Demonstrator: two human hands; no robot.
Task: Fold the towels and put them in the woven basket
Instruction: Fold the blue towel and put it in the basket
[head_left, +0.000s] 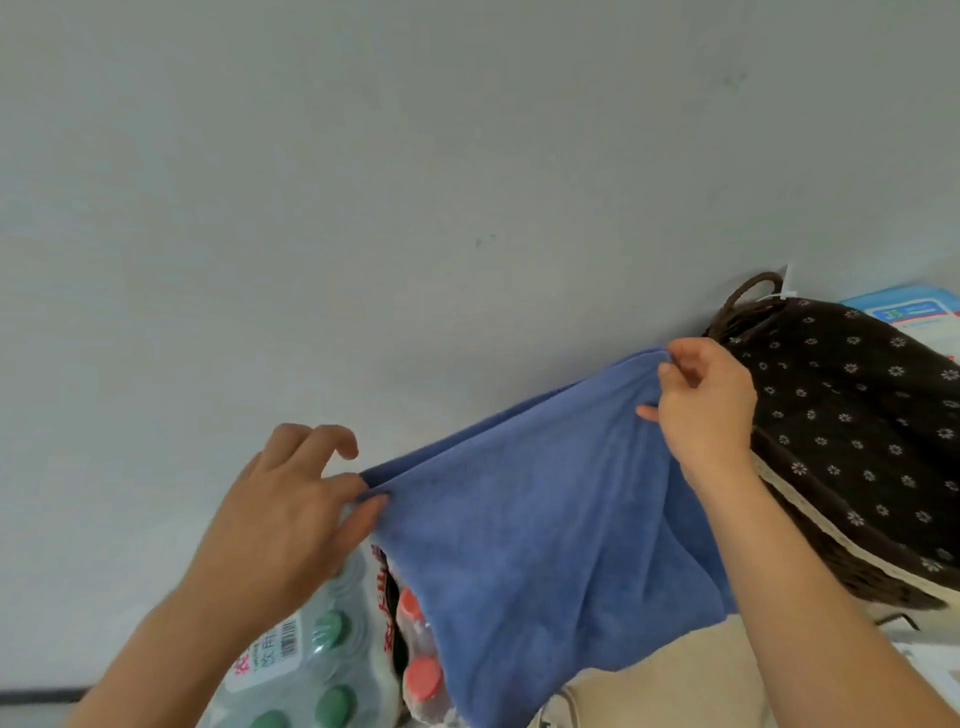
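Currently my left grip (291, 514) and right grip (701, 410) each pinch 1 top corner of the blue towel (545, 545), hanging beside the woven basket (857, 415). Likely soft, light, limp; hold at corners.

A plain blue towel (545, 519), a dark brown basket liner (852, 415) dotted with small white flowers, green (332, 623) and red bottle caps (423, 675).
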